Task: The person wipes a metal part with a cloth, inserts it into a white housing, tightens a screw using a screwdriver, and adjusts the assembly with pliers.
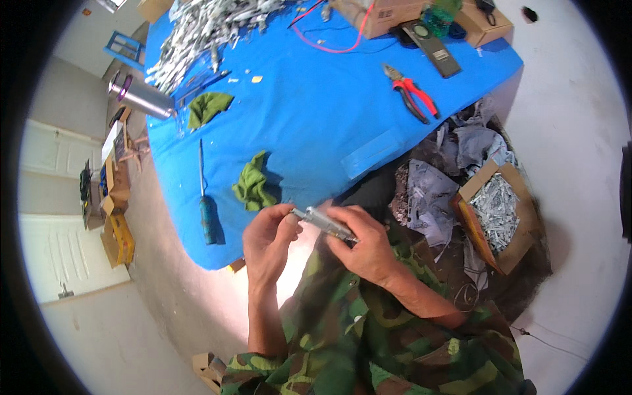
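Note:
A slender grey metal part (324, 222) is held between my two hands, just past the near edge of the blue-covered table. My right hand (365, 242) wraps its fingers and thumb around the body. At the other end, the thumb and fingertips of my left hand (268, 240) pinch its narrow tip. A crumpled green cloth (253, 184) lies on the table just beyond my left hand. To the left of that rests a screwdriver (207, 217) with a teal handle. What the right palm covers of the part is hidden.
On the blue table (303, 125) lie red-handled pliers (415, 95), a second green cloth (209, 108) and a pile of grey-white parts (204, 36). A steel flask (141, 95) is at the left edge. Below right, a cardboard box (526, 224) holds many small metal pieces beside grey plastic bags (431, 197).

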`<state>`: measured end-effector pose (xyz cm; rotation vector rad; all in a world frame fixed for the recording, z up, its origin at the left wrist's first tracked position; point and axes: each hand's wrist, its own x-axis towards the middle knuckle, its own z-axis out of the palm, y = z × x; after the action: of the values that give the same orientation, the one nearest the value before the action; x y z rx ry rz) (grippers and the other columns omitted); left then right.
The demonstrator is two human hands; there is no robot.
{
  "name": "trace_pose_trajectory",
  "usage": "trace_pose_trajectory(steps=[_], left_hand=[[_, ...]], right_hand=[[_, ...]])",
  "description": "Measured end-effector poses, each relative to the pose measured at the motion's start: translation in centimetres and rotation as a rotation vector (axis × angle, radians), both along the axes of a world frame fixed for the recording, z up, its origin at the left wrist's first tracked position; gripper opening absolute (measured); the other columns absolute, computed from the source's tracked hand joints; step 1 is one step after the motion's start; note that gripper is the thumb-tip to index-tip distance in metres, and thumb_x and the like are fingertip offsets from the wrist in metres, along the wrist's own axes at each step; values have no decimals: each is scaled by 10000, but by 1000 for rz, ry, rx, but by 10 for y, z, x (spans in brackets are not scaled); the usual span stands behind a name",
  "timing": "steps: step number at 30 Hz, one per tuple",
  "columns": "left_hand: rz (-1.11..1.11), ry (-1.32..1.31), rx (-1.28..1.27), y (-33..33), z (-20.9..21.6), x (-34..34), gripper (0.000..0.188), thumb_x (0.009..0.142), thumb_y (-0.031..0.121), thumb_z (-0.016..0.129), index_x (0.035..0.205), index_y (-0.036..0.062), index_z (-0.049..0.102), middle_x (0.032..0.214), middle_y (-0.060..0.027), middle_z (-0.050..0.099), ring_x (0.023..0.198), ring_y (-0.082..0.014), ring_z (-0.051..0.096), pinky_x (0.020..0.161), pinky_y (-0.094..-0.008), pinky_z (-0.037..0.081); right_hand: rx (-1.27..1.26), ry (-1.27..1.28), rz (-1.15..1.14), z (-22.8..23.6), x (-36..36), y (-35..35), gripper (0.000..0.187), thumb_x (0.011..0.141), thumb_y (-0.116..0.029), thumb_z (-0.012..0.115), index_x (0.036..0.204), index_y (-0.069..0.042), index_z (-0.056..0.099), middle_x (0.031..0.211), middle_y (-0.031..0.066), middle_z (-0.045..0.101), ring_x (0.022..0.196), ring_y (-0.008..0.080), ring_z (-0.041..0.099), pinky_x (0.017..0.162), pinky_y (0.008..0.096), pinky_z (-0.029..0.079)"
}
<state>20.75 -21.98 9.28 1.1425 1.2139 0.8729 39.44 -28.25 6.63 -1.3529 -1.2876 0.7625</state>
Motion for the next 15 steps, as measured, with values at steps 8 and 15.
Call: trace_pose_trajectory(steps=[8, 15], left_hand=[[-24, 195, 187, 11, 14, 19, 252, 1005, 147, 720, 1155, -55, 704, 971, -64, 738, 833, -129, 672, 743, -268, 533], [209, 746, 488, 22, 32, -33, 186, 960, 105, 753, 1103, -13, 731, 941, -102, 756, 805, -159, 698, 715, -296, 557]], right_hand=[[-209, 169, 1, -14, 11, -3, 361, 885, -40, 769, 1219, 3, 639, 1016, 58, 715, 841, 106, 655, 759, 279, 534], [-313, 415, 95, -34, 14, 1, 360, 953, -62, 729, 1261, 15, 559, 1037, 64, 710, 889, 96, 663, 800, 279, 546]])
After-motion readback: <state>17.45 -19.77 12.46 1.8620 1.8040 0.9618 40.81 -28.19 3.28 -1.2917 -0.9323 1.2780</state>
